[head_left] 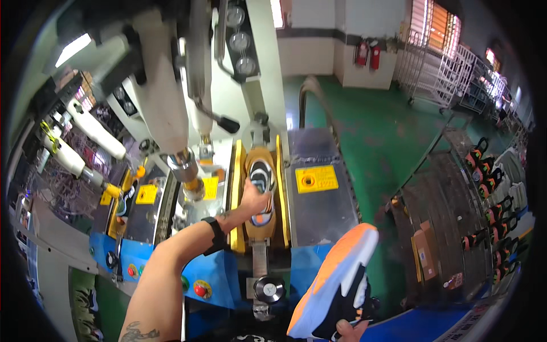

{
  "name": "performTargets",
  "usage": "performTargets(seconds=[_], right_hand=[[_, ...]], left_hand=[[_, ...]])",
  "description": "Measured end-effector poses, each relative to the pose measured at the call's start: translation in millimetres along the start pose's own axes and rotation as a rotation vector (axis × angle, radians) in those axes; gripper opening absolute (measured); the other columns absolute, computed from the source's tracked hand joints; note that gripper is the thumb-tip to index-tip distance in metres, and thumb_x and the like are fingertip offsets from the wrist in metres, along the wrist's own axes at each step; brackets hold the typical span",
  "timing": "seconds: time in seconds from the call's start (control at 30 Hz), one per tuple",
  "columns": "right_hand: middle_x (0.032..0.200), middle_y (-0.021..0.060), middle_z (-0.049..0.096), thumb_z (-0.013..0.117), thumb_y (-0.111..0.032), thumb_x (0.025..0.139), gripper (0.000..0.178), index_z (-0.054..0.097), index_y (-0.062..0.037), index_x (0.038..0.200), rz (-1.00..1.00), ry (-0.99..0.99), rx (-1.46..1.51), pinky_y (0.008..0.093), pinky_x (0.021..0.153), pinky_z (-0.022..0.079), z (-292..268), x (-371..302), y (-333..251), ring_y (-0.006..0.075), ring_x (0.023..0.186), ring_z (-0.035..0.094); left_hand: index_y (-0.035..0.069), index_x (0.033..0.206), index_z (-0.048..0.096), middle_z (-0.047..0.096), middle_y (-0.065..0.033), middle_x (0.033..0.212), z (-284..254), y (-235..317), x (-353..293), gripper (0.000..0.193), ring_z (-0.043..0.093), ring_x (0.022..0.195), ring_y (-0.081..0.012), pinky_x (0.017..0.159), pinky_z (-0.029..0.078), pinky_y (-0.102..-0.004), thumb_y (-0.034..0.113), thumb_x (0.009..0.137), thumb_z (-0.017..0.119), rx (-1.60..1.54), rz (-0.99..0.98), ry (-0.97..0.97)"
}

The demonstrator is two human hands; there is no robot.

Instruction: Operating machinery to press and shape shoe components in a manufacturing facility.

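My left hand (254, 202) reaches forward into the machine and grips a black, white and orange sports shoe (261, 178). That shoe lies lengthwise on a tan pad (259, 232) between two upright yellow side plates (237, 196). Some of its middle is hidden behind my fingers. At the lower right, my right hand (351, 330) is closed around the upper of another sports shoe (336, 285). Its orange and pale sole is turned up and to the left; only part of my hand shows at the bottom edge.
A metal press head (185, 171) hangs left of the yellow plates. Red buttons (201, 289) sit on the blue front panel. Right of the pad is a dark metal plate with a yellow warning label (316, 179). A rack with several shoes (498, 211) stands far right.
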State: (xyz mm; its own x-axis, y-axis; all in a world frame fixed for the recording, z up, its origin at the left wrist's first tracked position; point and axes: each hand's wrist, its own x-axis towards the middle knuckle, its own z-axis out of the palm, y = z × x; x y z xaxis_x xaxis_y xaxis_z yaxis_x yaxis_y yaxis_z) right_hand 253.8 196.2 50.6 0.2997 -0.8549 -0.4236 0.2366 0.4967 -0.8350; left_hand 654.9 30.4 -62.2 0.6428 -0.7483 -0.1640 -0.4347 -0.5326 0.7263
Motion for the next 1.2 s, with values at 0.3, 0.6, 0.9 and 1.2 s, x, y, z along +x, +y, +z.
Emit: performTargets(seconds=[0.3, 0.6, 0.9, 1.2], right_hand=[[0.122, 0.0116, 0.053, 0.067, -0.012, 0.07, 0.071, 0.04, -0.0012, 0.135, -0.354, -0.177, -0.299, 0.036, 0.091, 0.044, 35.2, 30.8, -11.3, 0.0198, 0.111, 0.053], [0.094, 0.0154, 0.065, 0.063, -0.006, 0.082, 0.029, 0.055, 0.0067, 0.107, 0.162, -0.341, -0.628, 0.0337, 0.067, 0.058, 248.5, 255.1, -17.1, 0.0249, 0.083, 0.068], [0.108, 0.0393, 0.051, 0.058, -0.01, 0.068, 0.059, 0.033, 0.0204, 0.112, -0.636, -0.17, -1.317, 0.0447, 0.096, 0.043, 265.7, 318.8, 87.8, 0.0482, 0.106, 0.052], [0.122, 0.0362, 0.046, 0.067, -0.021, 0.07, 0.074, 0.031, 0.0153, 0.124, -0.376, -0.133, -1.399, 0.0429, 0.097, 0.043, 287.3, 269.1, 44.7, 0.0434, 0.113, 0.05]], left_hand=[[-0.003, 0.113, 0.052, 0.062, -0.0138, 0.098, -149.6, 28.6, -125.3, 0.042, 0.062, 0.079, -0.0198, 0.067, 0.053, -0.033, 0.019, 0.081, 0.067, -0.365, -0.01, -0.301], [-0.001, 0.131, 0.043, 0.061, -0.0138, 0.109, -207.1, -148.7, -453.1, 0.075, 0.065, 0.089, -0.0223, 0.077, 0.054, -0.0353, 0.017, 0.065, 0.074, -1.081, -0.242, 0.437], [-0.005, 0.123, 0.053, 0.059, -0.015, 0.107, -159.8, -213.5, -612.6, 0.038, 0.055, 0.102, -0.0209, 0.092, 0.044, -0.0379, 0.023, 0.098, 0.047, -1.069, -0.918, 0.845], [-0.003, 0.113, 0.059, 0.064, -0.0094, 0.092, -173.5, -265.9, -543.9, 0.028, 0.06, 0.081, -0.0179, 0.074, 0.049, -0.028, 0.017, 0.097, 0.048, -0.7, -0.537, 0.562]])
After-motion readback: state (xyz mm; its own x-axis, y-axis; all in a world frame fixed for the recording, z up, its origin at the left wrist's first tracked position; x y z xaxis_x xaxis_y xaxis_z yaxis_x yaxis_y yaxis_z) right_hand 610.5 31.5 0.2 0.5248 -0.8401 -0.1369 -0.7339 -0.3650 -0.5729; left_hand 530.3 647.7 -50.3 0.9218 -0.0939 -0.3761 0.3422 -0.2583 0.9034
